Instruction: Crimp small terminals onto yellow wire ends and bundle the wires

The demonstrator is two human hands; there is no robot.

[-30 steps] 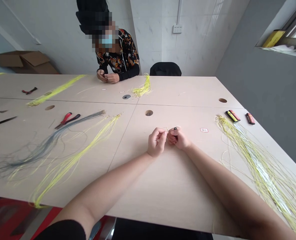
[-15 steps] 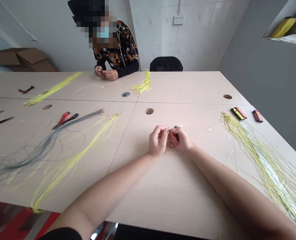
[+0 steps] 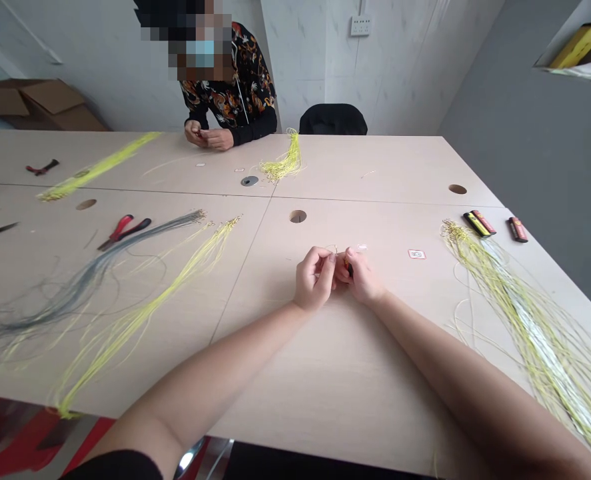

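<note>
Over the middle of the table, my left hand (image 3: 316, 277) pinches a thin, yellowish strand (image 3: 336, 248) between thumb and fingertips. Right beside it, my right hand (image 3: 361, 277) is closed around a small dark tool (image 3: 348, 267), mostly covered by the fingers. The fingertips of both hands are close together. To the left lie a yellow cord bundle (image 3: 162, 293), a grey cord bundle (image 3: 95, 270) and red-and-black pliers (image 3: 124, 233). Yellow and white cords (image 3: 520, 307) spread out on the right.
Across the table (image 3: 400, 167) a person's hands (image 3: 209, 137) hold something small. Dark-and-red cylinders (image 3: 480, 223) lie at the right, near a small label (image 3: 417, 254). A round hole (image 3: 298, 216) is beyond my hands. More yellow cords (image 3: 285, 160) lie farther back.
The view has shifted slightly, so the table and the far person appear higher in the frame. My right hand has turned a little around the dark tool; my left hand keeps its pinch.
</note>
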